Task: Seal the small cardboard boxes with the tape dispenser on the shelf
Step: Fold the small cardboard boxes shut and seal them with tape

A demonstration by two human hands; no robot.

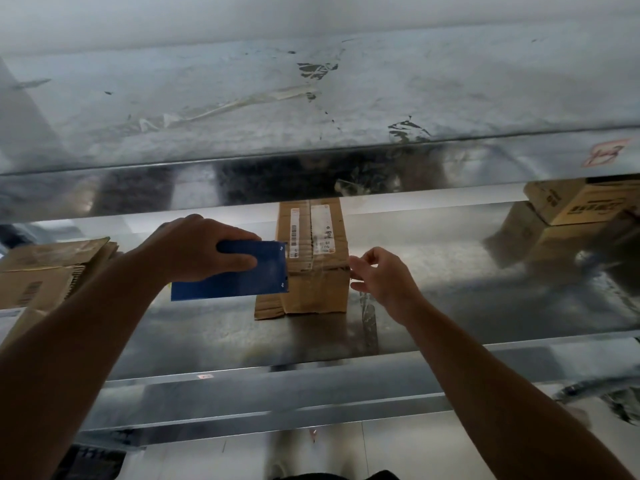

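My left hand grips the tape dispenser at the left side of the box | my right hand pinches clear tape at its right | box lies lengthwise, away from me.

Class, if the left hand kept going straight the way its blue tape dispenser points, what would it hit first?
The cardboard box standing on the shelf: the left hand aims the tape dispenser rightward at the box's left side. They look nearly touching, though depth is unclear.

Stockroom/whse, galvanized metal shelving, labelled cardboard boxes on shelves
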